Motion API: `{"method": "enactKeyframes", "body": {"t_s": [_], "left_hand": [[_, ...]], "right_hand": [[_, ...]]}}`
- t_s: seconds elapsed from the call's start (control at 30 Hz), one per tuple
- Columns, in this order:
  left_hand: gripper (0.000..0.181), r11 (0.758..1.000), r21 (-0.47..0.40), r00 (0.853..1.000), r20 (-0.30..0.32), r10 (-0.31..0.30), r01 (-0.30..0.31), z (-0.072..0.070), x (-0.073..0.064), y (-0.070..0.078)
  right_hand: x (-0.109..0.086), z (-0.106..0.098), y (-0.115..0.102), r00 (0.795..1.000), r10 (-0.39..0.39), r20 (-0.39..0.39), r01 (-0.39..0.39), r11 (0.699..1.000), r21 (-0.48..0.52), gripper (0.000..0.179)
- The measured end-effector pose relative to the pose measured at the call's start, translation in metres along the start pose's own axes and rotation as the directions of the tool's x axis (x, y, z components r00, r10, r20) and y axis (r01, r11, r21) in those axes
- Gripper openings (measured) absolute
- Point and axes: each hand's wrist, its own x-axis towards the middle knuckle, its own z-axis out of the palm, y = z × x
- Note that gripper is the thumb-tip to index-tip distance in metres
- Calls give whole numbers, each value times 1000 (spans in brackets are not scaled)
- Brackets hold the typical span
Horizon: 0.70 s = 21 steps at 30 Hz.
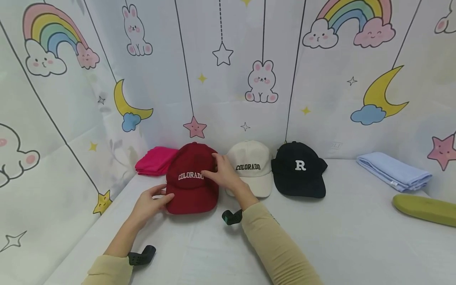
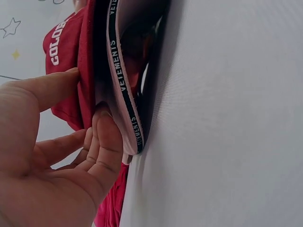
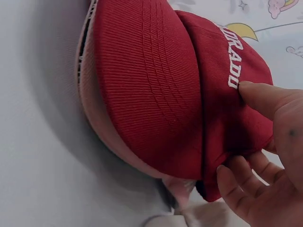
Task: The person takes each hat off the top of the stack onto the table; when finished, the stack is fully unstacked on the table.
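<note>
A dark red baseball cap (image 1: 192,200) with white COLORADO lettering stands brim forward at the left of the table. My left hand (image 1: 149,204) pinches the left edge of its brim, thumb on top and fingers beneath. My right hand (image 1: 225,172) grips the right side of the crown, its thumb beside the lettering. Directly under the red brim shows a pale pink brim (image 3: 118,153) of another cap. A black band with VETEMENTS lettering (image 2: 120,71) runs along that pink edge in the left wrist view. The rest of the lower cap is hidden.
Right of the red cap stand a cream cap (image 1: 249,152) and a black cap (image 1: 299,186) with an R. A folded pink cloth (image 1: 153,160) lies behind left. Far right are a folded light blue cloth (image 1: 392,170) and a long green object (image 1: 427,209). A patterned curtain (image 1: 228,91) hangs behind.
</note>
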Motion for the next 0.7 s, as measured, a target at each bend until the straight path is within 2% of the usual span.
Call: {"method": "enactKeyframes", "body": {"t_s": [0.7], "left_hand": [[69, 987, -139, 995, -65, 75, -84, 4, 0, 10]], "right_hand": [[-1, -16, -18, 997, -52, -60, 57, 995, 82, 73]]}}
